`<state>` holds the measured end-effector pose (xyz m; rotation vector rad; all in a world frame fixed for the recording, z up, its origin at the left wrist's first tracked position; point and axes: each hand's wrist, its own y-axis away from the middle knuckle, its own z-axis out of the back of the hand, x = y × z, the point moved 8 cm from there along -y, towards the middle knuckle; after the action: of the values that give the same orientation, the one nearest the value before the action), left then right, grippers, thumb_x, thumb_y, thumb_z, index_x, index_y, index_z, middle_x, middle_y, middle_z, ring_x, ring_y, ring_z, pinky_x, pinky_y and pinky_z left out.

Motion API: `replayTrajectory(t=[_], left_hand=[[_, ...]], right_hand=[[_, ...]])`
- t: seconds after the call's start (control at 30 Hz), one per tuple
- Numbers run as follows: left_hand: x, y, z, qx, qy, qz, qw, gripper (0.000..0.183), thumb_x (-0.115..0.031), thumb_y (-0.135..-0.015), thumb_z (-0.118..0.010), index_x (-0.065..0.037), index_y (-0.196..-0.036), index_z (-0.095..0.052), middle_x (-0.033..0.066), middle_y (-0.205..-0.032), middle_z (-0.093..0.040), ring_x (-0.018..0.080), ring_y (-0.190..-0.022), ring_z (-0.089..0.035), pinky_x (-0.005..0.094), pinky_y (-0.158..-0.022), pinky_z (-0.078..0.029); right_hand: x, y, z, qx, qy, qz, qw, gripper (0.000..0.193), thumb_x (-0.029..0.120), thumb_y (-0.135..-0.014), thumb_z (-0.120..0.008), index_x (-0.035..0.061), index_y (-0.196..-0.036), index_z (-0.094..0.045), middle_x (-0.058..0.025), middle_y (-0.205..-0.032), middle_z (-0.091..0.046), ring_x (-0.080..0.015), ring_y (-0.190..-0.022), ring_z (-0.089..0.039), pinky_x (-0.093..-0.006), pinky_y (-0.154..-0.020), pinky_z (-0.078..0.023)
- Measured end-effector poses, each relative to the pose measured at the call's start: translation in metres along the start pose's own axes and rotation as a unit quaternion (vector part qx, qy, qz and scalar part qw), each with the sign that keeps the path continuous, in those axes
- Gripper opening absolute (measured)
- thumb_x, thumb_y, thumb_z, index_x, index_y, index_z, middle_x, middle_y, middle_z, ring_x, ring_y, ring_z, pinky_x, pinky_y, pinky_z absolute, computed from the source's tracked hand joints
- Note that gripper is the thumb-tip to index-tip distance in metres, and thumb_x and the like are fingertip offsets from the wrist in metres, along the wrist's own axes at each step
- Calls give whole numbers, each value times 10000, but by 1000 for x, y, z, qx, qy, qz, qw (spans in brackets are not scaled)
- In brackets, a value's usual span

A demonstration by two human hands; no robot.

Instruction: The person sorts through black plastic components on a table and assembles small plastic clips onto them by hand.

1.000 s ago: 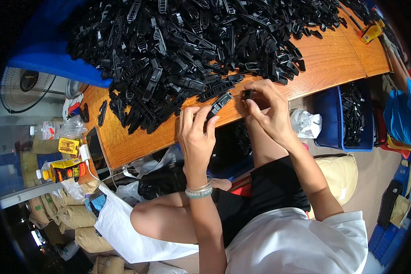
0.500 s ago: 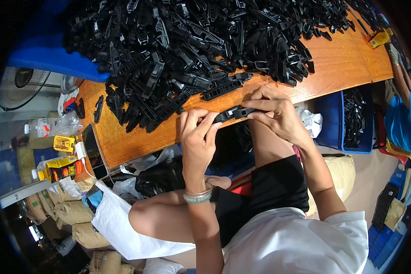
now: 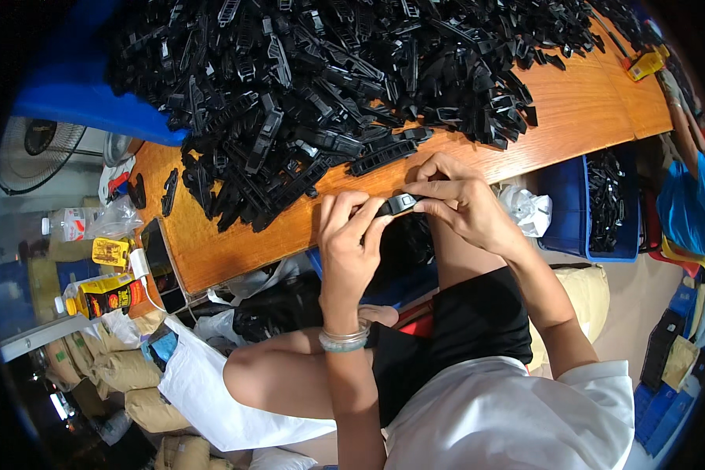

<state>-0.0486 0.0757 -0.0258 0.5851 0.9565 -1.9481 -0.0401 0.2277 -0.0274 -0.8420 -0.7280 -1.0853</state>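
A small black plastic part (image 3: 402, 204) is pinched between my two hands, just over the table's near edge. My left hand (image 3: 348, 235) closes thumb and fingers on its left end. From the other side my right hand (image 3: 464, 200) grips its right end between thumb and fingertips. Most of the part is covered by my fingers; a raised block shows in the middle. Beyond my hands a long black ladder-like plastic piece (image 3: 384, 157) lies on the wooden table (image 3: 251, 244), at the front of a big heap of similar black parts (image 3: 313, 86).
A blue bin (image 3: 565, 211) with black parts stands right of my legs, beside a white plastic bag (image 3: 527, 208). Bottles with yellow labels (image 3: 106, 296) and a fan (image 3: 39, 157) are at the left. Another person's blue sleeve (image 3: 685, 207) shows far right.
My hands have drawn closer together around the black part, the left moving slightly right. Less of the part shows between my fingers now.
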Motion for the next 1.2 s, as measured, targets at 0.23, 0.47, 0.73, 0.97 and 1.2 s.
replayTrajectory(t=[0.23,0.47,0.73,0.97,1.2], left_hand=[[0,-22,11,-87,62,39,994,313,33,-747,-728,29,-1056,-681,77,-958,-595,144,-794,-565,257,-679,-466],[-23,-50,-17,7,-182,-63,981,219,1,-816,-616,23,-1034,-621,157,-988,-574,342,-903,-592,418,-769,-489],[-23,-37,-11,-49,-151,-71,985,139,20,-807,-612,1,-944,-609,140,-946,-577,333,-891,-578,423,-781,-467],[-19,-57,-17,65,-79,-23,995,53,7,-816,-613,39,-846,-642,134,-847,-596,306,-854,-591,401,-752,-474],[-23,-49,1,-17,-118,-3,993,105,-36,-809,-671,40,-881,-662,132,-873,-595,301,-787,-615,367,-671,-489]], right_hand=[[14,0,54,-243,219,79,942,204,42,-725,-715,26,-928,-690,-95,-952,-579,-283,-872,-564,-384,-759,-452],[10,-16,55,-272,343,102,893,212,56,-673,-726,63,-872,-654,-73,-983,-569,-266,-883,-524,-386,-745,-401],[-19,9,26,-243,-78,-77,964,241,-53,-753,-672,-11,-984,-613,-144,-992,-587,-293,-836,-606,-335,-772,-498],[-12,26,40,-240,128,-38,962,285,36,-751,-680,-9,-1024,-613,-146,-953,-563,-316,-896,-556,-377,-811,-460],[-14,29,45,-214,198,-63,954,265,59,-756,-709,-32,-997,-651,-148,-892,-565,-319,-874,-566,-384,-785,-461]])
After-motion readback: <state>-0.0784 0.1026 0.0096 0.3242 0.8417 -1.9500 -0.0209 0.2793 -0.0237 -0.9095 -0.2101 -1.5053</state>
